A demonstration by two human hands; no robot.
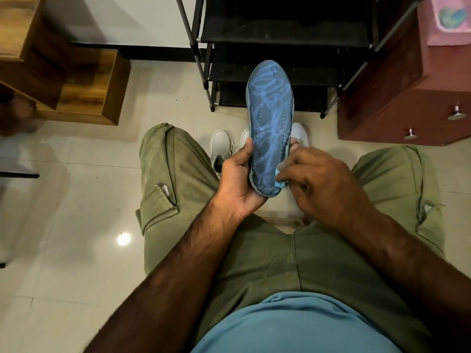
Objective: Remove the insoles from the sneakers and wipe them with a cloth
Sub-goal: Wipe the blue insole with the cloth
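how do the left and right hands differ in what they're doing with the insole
The left hand grips the blue insole by its heel end from beneath, palm showing; the right hand shows its back, fingers curled. The left hand holds only the insole; the right hand pinches a light blue cloth against the insole's heel edge. Both meet at the heel end, above the white sneakers.
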